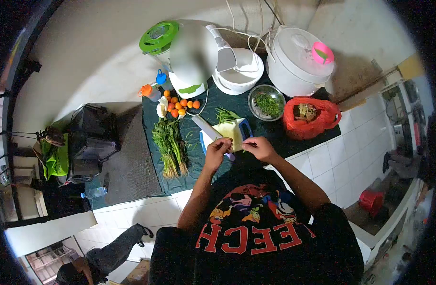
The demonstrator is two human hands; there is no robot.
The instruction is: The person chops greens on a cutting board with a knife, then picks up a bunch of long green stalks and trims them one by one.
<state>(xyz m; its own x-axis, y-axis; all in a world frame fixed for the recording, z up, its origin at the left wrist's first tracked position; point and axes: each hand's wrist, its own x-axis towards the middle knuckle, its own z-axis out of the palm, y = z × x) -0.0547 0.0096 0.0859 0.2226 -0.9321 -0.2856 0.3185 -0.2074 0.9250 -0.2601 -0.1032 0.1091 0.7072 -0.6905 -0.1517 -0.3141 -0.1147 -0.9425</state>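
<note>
My left hand (pixel 219 146) and my right hand (pixel 260 148) are close together over the near edge of a cutting board (pixel 227 129) with blue ends. The fingers of both are pinched around something small and thin between them, too small to name. A broad-bladed knife (pixel 206 127) lies slantwise across the board's left side, beside my left hand. Cut green leaves (pixel 225 115) rest at the board's far edge. To the left lies a bundle of leafy green stalks (pixel 168 147). A clear bowl (pixel 252 105) holds chopped greens (pixel 268 104) beyond my right hand.
Small orange tomatoes (pixel 174 107) lie near two squeeze bottles (pixel 151 92). Behind stand a green-lidded blender (pixel 192 89), a white mixer with a bowl (pixel 237 78) and a large white cooker (pixel 294 66). A red plastic bag (pixel 308 126) sits right. A person's leg (pixel 116 247) shows lower left.
</note>
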